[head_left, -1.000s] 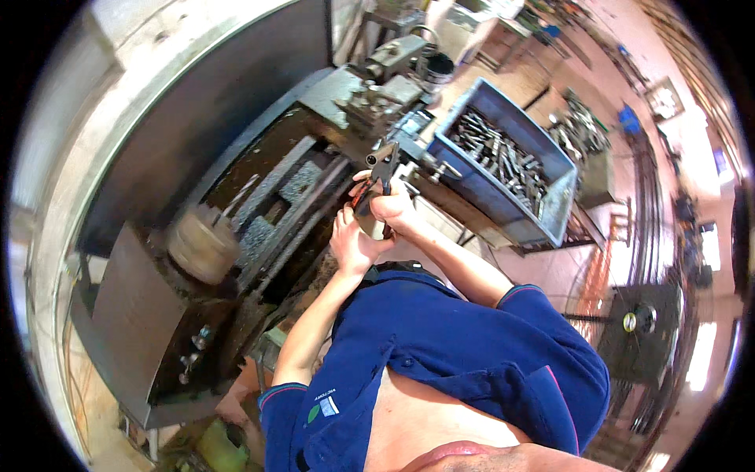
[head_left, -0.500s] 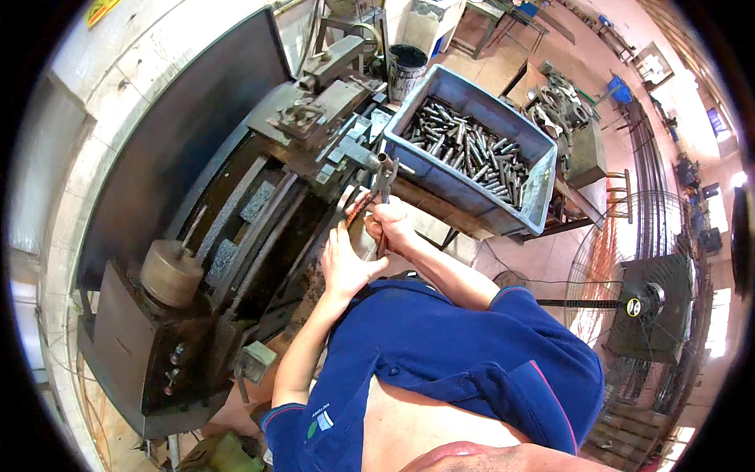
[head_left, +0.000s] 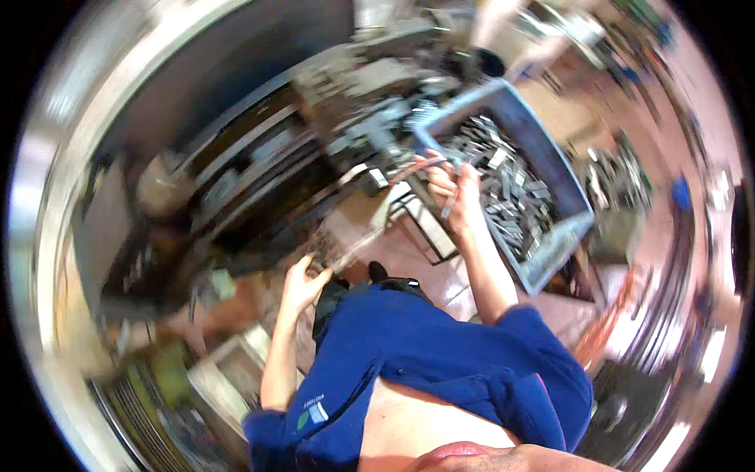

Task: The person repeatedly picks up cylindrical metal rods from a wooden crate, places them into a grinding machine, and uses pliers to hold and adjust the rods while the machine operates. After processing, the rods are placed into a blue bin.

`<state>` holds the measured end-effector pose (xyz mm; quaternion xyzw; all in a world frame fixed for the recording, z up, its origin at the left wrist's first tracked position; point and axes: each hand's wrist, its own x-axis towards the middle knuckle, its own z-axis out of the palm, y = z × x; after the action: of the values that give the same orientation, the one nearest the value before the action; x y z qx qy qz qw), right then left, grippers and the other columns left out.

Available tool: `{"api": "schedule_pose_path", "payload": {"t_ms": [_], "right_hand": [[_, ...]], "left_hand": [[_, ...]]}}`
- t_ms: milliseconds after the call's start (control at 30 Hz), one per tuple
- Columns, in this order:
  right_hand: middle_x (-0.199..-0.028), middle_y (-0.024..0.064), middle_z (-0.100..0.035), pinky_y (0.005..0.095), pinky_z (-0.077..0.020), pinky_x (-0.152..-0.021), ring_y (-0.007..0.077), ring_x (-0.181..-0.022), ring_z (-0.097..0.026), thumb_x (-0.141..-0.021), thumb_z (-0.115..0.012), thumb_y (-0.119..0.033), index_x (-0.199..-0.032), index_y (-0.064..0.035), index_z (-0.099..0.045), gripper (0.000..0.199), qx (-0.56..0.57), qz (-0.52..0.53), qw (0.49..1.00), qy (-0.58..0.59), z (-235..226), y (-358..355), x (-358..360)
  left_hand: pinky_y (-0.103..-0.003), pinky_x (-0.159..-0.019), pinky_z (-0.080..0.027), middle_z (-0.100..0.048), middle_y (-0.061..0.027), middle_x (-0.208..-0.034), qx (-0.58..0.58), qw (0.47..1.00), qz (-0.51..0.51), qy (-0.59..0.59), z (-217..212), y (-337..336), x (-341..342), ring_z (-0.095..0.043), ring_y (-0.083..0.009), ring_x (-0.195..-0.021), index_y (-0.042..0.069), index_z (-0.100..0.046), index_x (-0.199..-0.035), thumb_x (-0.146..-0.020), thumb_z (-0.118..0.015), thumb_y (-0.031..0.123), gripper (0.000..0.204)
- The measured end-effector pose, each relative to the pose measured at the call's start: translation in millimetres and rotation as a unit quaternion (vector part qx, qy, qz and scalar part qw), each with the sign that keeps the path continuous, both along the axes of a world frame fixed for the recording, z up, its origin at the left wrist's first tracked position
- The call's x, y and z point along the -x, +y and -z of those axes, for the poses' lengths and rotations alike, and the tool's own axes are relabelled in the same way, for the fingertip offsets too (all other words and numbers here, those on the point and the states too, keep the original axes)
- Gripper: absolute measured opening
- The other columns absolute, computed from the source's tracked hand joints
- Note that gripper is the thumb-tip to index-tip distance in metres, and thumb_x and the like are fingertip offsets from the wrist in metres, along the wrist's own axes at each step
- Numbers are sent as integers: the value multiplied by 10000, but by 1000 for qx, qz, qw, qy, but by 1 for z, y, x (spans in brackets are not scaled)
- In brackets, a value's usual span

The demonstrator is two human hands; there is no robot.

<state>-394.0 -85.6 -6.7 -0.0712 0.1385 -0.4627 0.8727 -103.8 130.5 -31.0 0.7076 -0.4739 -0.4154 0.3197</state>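
Observation:
The picture is motion-blurred. My right hand [head_left: 454, 187] is raised at the near left corner of a blue crate [head_left: 550, 271] that holds several grey metal parts. Its fingers are closed around a tool with thin reddish curved handles [head_left: 410, 166], and a small grey metal piece [head_left: 446, 207] shows below the fingers. My left hand [head_left: 302, 285] is lower and to the left, in front of my blue shirt. Its fingers curl beside a pale metal strip [head_left: 348, 252], and blur hides whether they grip it.
A dark green-grey machine tool [head_left: 354, 86] runs across the upper left, with a round tan part [head_left: 161, 185] at its left end. Metal racks and clutter [head_left: 621, 177] stand beyond the crate on the reddish floor. A pale block [head_left: 212, 385] lies at lower left.
My hands, together at the machine before, have separated. The right one has gone right toward the crate with the tool, the left one has dropped back toward me. The view has swung.

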Motion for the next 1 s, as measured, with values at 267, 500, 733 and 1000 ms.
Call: {"api": "schedule_pose_path", "payload": {"t_ms": [267,500,733,1000], "right_hand": [[-1307,248,-370,143,-307,-397,21,-447,-332,-687,-706,-350,-1321,51,-254,876,25,-208,974,86,12,93,-55],[-1225,218,-463,130,-299,-414,16,-455,-317,-710,-658,-461,-1287,40,-318,837,82,-365,915,152,10,143,-142],[-1232,206,-455,138,-281,-391,18,-449,-305,-716,-603,-471,-1284,29,-333,803,120,-452,861,201,5,175,-219],[-1216,215,-467,156,-286,-391,40,-442,-306,-710,-565,-387,-1285,26,-334,745,85,-465,843,255,0,214,-248]], "left_hand": [[-424,-782,-459,-598,-220,-952,-7,987,-67,-145,10,72,-17,-568,-355,-919,3,-559,-1060,-665,-617,353,531],[-402,-771,-470,-610,-222,-934,-28,965,-255,-52,8,215,-75,-588,-341,-888,-8,-580,-1030,-678,-642,341,499],[-407,-763,-470,-620,-204,-911,-228,754,-599,-145,82,460,-121,-599,-336,-871,19,-621,-928,-685,-597,236,327],[-430,-752,-479,-616,-173,-896,-409,724,-504,-232,137,524,-135,-586,-343,-875,15,-566,-953,-708,-603,223,324]]}}
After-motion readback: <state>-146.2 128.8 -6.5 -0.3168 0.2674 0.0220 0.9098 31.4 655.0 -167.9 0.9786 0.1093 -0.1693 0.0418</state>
